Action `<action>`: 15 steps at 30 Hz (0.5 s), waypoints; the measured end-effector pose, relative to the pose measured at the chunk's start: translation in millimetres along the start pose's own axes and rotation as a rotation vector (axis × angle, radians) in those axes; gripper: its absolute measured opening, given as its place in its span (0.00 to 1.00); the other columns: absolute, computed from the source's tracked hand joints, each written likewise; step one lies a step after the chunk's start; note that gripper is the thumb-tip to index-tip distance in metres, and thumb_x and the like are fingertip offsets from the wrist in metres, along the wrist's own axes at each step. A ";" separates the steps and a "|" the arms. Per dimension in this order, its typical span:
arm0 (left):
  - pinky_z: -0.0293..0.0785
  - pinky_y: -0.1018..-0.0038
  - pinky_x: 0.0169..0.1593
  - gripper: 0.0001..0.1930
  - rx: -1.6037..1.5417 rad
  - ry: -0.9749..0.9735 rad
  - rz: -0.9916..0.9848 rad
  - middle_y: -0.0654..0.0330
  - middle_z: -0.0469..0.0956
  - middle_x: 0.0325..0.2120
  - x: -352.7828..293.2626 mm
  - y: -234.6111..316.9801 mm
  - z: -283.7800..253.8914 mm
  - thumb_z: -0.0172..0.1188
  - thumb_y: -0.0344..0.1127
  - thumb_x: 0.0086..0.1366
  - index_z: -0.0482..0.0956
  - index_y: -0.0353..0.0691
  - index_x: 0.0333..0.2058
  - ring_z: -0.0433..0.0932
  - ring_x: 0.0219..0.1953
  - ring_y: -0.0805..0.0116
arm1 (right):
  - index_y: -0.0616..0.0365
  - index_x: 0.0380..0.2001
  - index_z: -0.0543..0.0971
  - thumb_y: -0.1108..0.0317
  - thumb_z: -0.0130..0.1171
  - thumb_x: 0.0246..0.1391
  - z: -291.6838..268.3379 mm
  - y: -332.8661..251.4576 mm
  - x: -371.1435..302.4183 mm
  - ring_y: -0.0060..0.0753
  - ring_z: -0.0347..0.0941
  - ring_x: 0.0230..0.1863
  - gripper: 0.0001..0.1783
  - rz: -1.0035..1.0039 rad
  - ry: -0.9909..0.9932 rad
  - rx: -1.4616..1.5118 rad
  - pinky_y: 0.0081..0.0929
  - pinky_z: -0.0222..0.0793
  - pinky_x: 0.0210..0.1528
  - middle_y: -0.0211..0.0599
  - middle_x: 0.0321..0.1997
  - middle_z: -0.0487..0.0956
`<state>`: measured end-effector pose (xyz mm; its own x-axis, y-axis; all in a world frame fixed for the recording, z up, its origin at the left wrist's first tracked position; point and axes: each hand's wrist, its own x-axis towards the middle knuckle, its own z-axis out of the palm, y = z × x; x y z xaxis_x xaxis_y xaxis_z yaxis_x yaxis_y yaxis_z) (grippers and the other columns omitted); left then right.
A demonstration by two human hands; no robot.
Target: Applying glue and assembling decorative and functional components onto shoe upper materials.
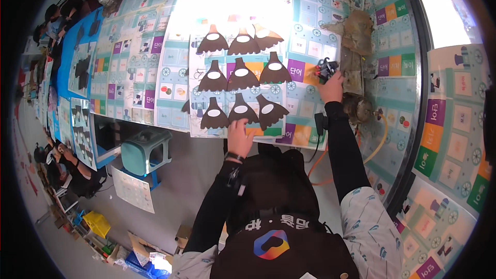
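Observation:
Dark brown flared cut-out pieces (242,76) with white ovals and scalloped lower edges lie in rows on a bright, glossy sheet (201,129) before me. At the near edge, my left hand (240,138) rests its spread fingertips on the lower edge of the middle piece in the closest row (242,104). Over on the right, my right hand (332,88) has its fingers closed on a small black object with a bit of red (325,70). Its kind is too small and jumbled to make out.
Bulky brownish machine parts (357,33) with a yellow hose (383,137) stand along the table's right side. A grey-green stool (142,154) is left of me. Beyond it, other people (72,163) sit by a blue-covered table (67,80). A yellow crate (97,223) lies lower left.

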<state>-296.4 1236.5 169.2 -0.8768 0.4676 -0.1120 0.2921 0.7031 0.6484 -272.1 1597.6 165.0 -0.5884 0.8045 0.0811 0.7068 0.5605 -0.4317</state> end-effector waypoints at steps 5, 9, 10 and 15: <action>0.66 0.60 0.47 0.38 0.183 -0.153 0.099 0.57 0.67 0.40 48.1 25.0 6.0 0.74 0.40 0.44 0.68 0.47 0.56 0.69 0.45 0.56 | 0.63 0.25 0.74 0.72 0.50 0.40 -30.1 38.2 -10.7 0.28 0.65 0.11 0.07 0.346 -0.488 0.737 0.27 0.59 0.14 0.35 0.13 0.70; 0.67 0.62 0.48 0.42 0.199 -0.257 0.131 0.58 0.67 0.39 65.1 13.8 1.9 0.75 0.41 0.42 0.67 0.54 0.58 0.69 0.45 0.57 | 0.61 0.29 0.77 0.70 0.56 0.47 -103.2 -31.1 -74.2 0.24 0.70 0.21 0.07 0.486 -0.680 0.948 0.24 0.64 0.22 0.31 0.22 0.75; 0.67 0.62 0.48 0.41 0.201 -0.280 0.183 0.58 0.67 0.39 69.0 10.3 0.4 0.75 0.40 0.43 0.67 0.54 0.58 0.69 0.45 0.57 | 0.62 0.35 0.77 0.72 0.55 0.49 -110.8 -35.1 -85.7 0.24 0.73 0.28 0.09 0.430 -0.804 0.944 0.23 0.68 0.25 0.31 0.29 0.77; 0.67 0.65 0.49 0.39 0.109 -0.345 0.245 0.60 0.67 0.38 71.4 -2.5 -5.3 0.73 0.40 0.45 0.69 0.57 0.59 0.67 0.44 0.60 | 0.60 0.42 0.75 0.79 0.51 0.49 -99.6 -75.9 -124.1 0.21 0.74 0.36 0.14 0.251 -1.029 0.818 0.22 0.72 0.31 0.29 0.35 0.79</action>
<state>-361.8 1265.3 163.5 -0.6028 0.7664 -0.2221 0.5302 0.5927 0.6063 -213.6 1474.9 277.1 -0.7596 0.1522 -0.6324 0.6150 -0.1486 -0.7744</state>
